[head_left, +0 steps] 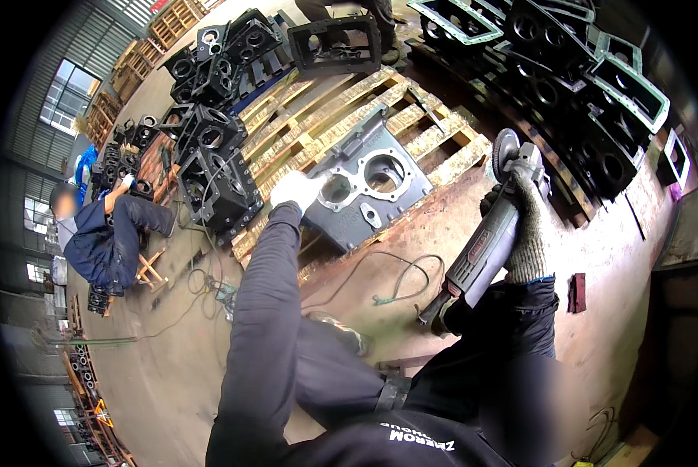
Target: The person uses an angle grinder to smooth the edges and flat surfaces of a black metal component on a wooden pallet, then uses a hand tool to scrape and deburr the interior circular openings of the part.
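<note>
A dark grey metal gearbox housing lies on a wooden pallet in front of me, its flat face with two large round openings turned up. My left hand, in a white glove, rests on its left edge, the fingers laid toward the nearer opening; glare washes out their detail. To the right of the housing, my right hand, in a knitted glove, is wrapped round an angle grinder. The grinder's round disc points up and away from me, apart from the housing.
Slatted pallet under the housing. Black housings stand at left; more with pale-green rims are stacked at right. A cable curls over the floor before me. At far left a person sits; another person's legs show beyond.
</note>
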`<state>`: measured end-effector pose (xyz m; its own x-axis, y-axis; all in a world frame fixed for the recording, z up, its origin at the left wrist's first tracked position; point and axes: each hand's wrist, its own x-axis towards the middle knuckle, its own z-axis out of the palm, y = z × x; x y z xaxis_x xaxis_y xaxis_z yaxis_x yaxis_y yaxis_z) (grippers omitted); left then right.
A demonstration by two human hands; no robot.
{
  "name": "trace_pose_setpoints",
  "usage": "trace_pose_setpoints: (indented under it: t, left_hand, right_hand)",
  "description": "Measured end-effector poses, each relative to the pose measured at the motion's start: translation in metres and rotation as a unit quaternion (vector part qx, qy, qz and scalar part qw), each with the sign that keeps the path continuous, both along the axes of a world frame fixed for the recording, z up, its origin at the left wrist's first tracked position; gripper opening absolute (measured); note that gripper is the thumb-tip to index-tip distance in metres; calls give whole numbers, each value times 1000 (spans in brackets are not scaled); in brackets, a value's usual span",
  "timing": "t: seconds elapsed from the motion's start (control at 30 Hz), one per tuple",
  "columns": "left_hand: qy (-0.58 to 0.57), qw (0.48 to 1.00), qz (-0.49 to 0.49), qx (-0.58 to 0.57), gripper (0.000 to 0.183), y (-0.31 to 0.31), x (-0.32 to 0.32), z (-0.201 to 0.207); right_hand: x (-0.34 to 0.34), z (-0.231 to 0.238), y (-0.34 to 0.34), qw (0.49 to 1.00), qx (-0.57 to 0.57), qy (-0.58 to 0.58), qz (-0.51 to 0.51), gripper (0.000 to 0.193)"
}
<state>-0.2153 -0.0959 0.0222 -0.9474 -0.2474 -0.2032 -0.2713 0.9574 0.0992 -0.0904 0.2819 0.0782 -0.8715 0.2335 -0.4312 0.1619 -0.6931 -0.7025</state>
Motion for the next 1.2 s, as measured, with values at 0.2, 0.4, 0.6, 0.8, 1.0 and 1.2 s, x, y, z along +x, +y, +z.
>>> trace_pose_setpoints:
  t: [0.2,0.4,0.6,0.8,1.0,1.2]
  left_hand:
    - [17,999,7,30,81,1,12,-15]
    - [83,996,-32,20,70,-22,25,-35]
    - [31,997,-64,19,63,-13,-2,-14]
    - [43,993,-106,-23,62,-15,-40,-9]
    - [94,986,-135,-22,59,-36,-25,-30]
    - [114,984,-130,-35,45,-27,2,-21]
  right_hand:
    - [-10,11,-17,1000,1,11,11,47]
    - [-5,9,-28,998,-33,11,42,36]
    - [7,13,-15,1000,-10,-14,-13,39]
    - [14,5,0,1000,-8,-13,-8,35]
    - [8,9,-2,999,-21,-16,-19,31]
    - [11,14,-4,999,-23,-38,-11,34]
